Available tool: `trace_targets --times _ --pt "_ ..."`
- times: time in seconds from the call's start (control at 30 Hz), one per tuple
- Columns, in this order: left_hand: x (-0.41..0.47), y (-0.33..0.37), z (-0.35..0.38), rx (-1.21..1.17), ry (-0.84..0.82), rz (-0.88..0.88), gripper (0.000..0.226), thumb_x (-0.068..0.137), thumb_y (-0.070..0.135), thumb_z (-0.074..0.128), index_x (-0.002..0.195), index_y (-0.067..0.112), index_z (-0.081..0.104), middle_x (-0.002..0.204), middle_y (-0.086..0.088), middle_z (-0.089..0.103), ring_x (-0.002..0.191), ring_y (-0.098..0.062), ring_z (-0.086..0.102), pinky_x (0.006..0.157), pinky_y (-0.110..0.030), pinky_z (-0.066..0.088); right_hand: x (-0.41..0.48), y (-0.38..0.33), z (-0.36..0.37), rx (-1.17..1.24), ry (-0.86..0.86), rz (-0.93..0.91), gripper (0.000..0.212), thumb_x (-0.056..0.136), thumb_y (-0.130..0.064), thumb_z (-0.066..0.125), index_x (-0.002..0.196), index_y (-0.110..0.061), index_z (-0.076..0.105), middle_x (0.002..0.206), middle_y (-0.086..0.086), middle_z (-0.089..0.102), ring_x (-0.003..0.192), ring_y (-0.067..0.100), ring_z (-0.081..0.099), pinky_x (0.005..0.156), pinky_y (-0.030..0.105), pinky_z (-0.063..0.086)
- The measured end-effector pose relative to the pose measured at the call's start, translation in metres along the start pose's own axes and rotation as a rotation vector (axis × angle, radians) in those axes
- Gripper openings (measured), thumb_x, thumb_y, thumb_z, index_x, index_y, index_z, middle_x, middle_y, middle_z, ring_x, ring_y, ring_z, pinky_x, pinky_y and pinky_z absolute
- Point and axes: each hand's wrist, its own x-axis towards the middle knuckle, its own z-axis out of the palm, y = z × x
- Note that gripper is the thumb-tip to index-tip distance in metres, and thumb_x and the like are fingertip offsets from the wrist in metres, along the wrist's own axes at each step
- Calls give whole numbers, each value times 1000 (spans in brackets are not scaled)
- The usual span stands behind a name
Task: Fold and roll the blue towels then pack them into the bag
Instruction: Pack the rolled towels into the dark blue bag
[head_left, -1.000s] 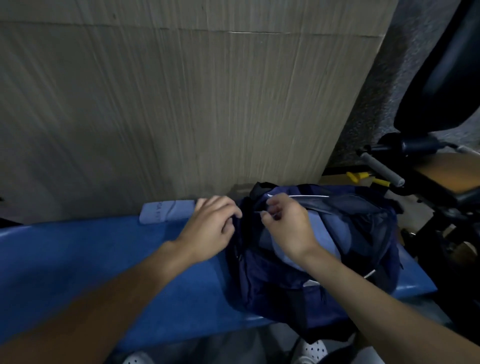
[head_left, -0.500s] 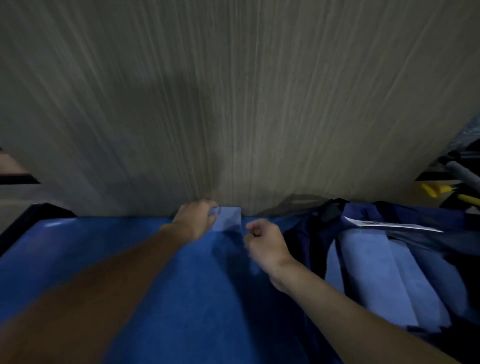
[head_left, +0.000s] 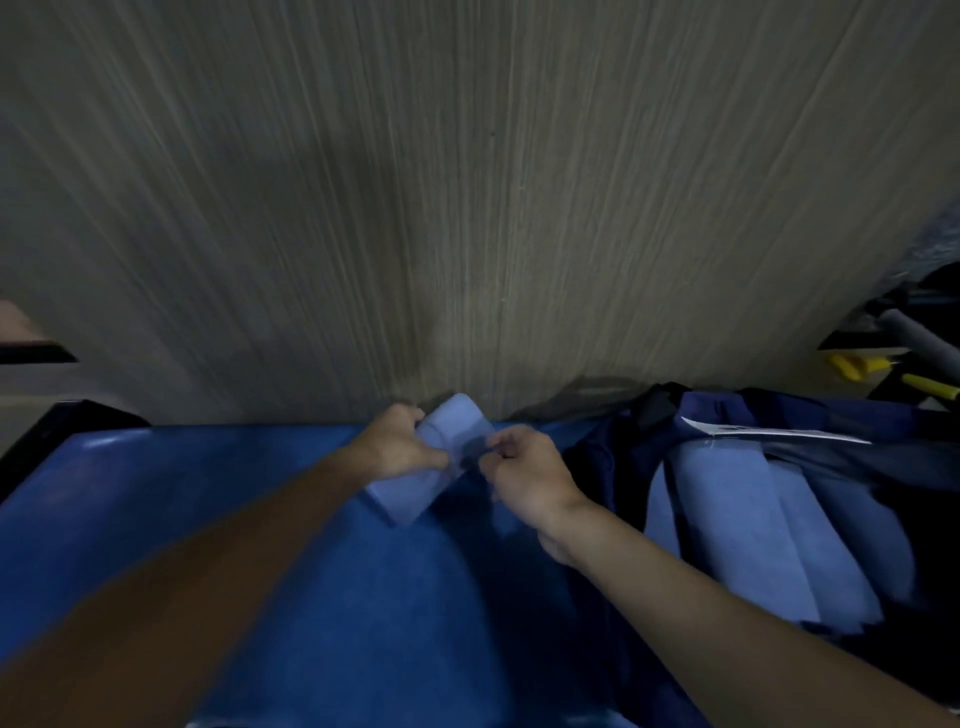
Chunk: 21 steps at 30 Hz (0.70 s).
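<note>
The bag (head_left: 769, 519) is running off the right edge. Our left hand (head_left: 400, 449) is covering the folded towel's (head_left: 441, 462) middle, and motion is blurring both.

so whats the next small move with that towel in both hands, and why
Probably roll it up. The towel looks folded flat, pinched between the left hand and right hand over the blue surface, while the bag already holds rolled ones.

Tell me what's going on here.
A person is packing blue towels into a bag. Both hands, left hand and right hand, grip one folded towel over the blue bench, by the wall. To the right, the open bag already holds rolled towels.
</note>
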Motion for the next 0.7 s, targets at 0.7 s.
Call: trace_targets --times 0.7 --pt "-102 251 125 -305 124 382 18 94 26 55 104 13 63 101 -5 65 99 -24 61 90 -41 50 -154 -18 -240 420 192 69 29 93 -16 61 113 5 64 104 23 71 92 35 69 76 42 58"
